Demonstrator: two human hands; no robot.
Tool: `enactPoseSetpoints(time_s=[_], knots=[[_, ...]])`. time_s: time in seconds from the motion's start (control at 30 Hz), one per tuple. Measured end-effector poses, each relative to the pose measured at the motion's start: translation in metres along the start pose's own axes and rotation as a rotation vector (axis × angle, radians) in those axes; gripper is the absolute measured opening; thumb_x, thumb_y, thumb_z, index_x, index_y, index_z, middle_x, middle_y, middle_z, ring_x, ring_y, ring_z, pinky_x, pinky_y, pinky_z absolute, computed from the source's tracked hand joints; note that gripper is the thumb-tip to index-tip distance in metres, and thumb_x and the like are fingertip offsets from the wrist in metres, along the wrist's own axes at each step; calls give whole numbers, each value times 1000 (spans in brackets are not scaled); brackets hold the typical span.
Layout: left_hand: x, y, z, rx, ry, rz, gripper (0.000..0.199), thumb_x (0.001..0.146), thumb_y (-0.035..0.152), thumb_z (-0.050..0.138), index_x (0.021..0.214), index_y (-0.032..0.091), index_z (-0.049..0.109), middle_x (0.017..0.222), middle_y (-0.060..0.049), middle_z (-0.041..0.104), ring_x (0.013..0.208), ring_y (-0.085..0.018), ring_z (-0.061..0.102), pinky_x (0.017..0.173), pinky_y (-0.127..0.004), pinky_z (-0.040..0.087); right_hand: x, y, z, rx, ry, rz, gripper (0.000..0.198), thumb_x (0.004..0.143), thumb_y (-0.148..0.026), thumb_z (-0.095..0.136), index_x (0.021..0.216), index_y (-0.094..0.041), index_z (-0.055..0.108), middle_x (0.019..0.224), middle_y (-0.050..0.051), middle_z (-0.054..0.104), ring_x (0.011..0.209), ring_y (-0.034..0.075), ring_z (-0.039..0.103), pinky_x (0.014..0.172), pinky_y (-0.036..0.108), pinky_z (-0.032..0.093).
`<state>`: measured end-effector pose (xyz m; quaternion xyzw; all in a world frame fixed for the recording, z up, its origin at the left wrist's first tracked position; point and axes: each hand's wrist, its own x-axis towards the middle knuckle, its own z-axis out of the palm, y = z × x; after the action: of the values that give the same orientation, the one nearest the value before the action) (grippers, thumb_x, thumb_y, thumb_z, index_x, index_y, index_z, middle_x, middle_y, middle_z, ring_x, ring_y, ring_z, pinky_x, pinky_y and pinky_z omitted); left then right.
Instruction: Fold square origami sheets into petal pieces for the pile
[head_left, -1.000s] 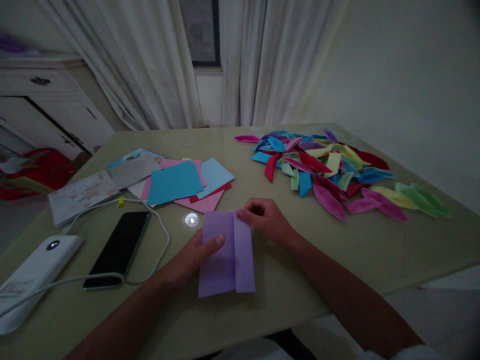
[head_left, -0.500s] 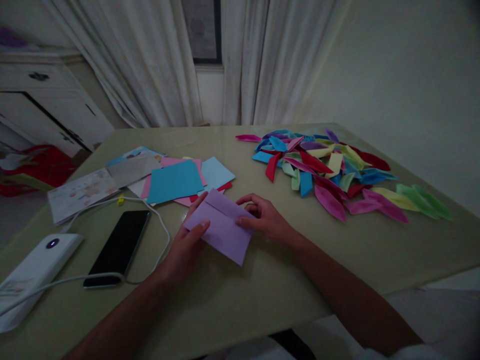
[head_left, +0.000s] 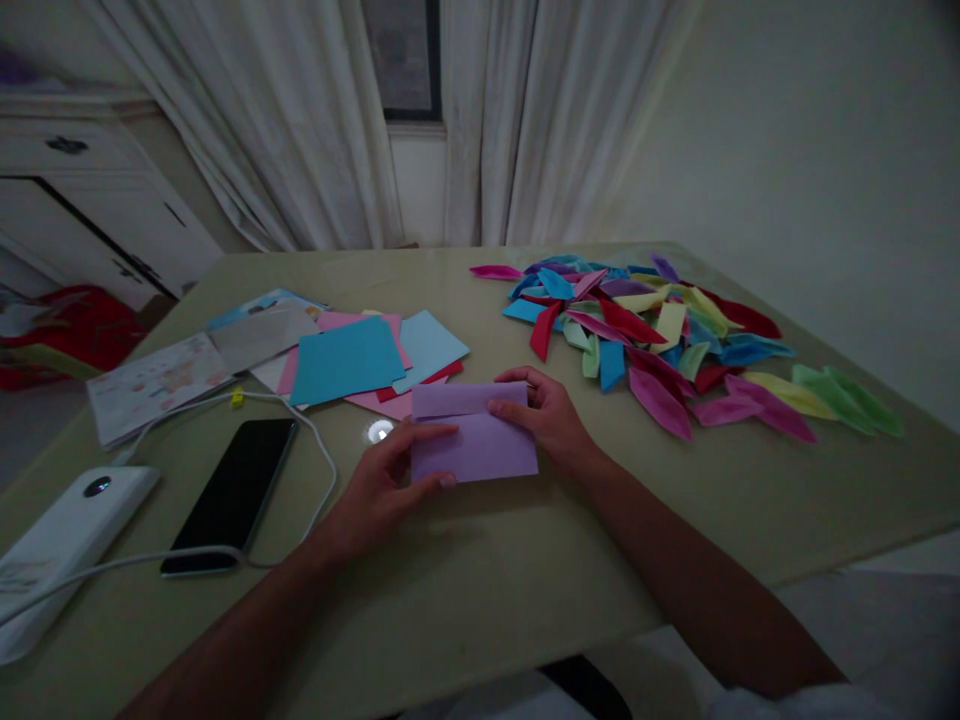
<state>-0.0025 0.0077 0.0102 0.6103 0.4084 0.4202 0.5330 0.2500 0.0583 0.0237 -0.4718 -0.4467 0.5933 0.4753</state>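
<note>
A sheet of purple paper [head_left: 480, 445] with a strip folded over along its far edge lies level between my hands, near the middle of the table. My left hand [head_left: 390, 480] holds its left side, with the index finger on top and the thumb along the near left corner. Pinched at the upper right edge, the paper is also gripped by my right hand [head_left: 551, 415], thumb on top and fingers behind. Just left of the paper sits a small shiny round object [head_left: 378, 431], whose kind I cannot make out.
Coloured paper sheets [head_left: 349, 360] and a printed booklet [head_left: 161, 385] lie at the back left. A black phone [head_left: 232, 495], a white power bank [head_left: 75, 555] and a looped white cable [head_left: 328, 455] are nearer. Many folded paper pieces [head_left: 637, 325] form a pile at the right.
The purple paper has turned from a tilted diamond to lying squarely across. My left hand has shifted from its upper left corner to its left side, uncovering the shiny round object.
</note>
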Motion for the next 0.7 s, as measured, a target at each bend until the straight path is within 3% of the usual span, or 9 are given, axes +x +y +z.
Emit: enactPoseSetpoints(time_s=[0.07, 0.13, 0.27, 0.33, 0.43, 0.53, 0.7], knots=[[0, -2, -2, 81, 16, 60, 30, 89, 38, 88, 117, 29, 85, 134, -12, 70, 124, -32, 69, 103, -42, 61, -1, 1, 2, -11, -26, -12, 55, 66, -42, 99, 106, -21, 68, 80, 0, 76, 63, 16, 67, 56, 27, 52], [0, -4, -4, 145, 16, 120, 32, 85, 39, 91, 115, 29, 85, 138, -12, 67, 128, -34, 66, 105, -44, 61, -1, 2, 3, -22, -42, -24, 52, 68, -43, 97, 105, -21, 68, 79, -1, 76, 62, 15, 66, 56, 26, 51], [0, -7, -7, 206, -44, 134, 78, 73, 38, 100, 145, 36, 69, 156, -12, 55, 145, -37, 55, 117, -53, 54, 0, 2, 2, -12, -6, -23, 52, 69, -46, 97, 103, -21, 67, 78, -1, 75, 59, 15, 64, 52, 25, 48], [-1, -6, -6, 222, -73, 132, 84, 77, 38, 98, 153, 39, 62, 160, -12, 50, 149, -37, 51, 121, -54, 51, 1, 2, 1, 0, 18, -13, 53, 68, -47, 97, 104, -22, 66, 78, -1, 75, 57, 15, 63, 51, 26, 47], [0, -3, -3, 219, -20, 151, 52, 87, 40, 89, 137, 35, 75, 154, -11, 54, 145, -34, 54, 118, -51, 54, 2, 2, 0, -20, 35, -37, 52, 68, -46, 97, 103, -21, 67, 79, 0, 75, 60, 16, 64, 54, 26, 48], [2, 0, -3, 181, 64, 180, 25, 89, 40, 88, 111, 29, 84, 147, -10, 57, 138, -33, 58, 114, -49, 56, 1, 3, 1, -60, 17, -81, 47, 69, -43, 96, 101, -20, 69, 81, 1, 75, 65, 16, 66, 57, 26, 48], [6, -5, -6, 88, 113, 221, 32, 77, 34, 98, 105, 28, 83, 140, -8, 58, 133, -30, 61, 104, -38, 60, -1, 6, 1, -72, -49, -89, 45, 75, -41, 93, 108, -21, 70, 83, 1, 75, 68, 17, 66, 58, 26, 48]])
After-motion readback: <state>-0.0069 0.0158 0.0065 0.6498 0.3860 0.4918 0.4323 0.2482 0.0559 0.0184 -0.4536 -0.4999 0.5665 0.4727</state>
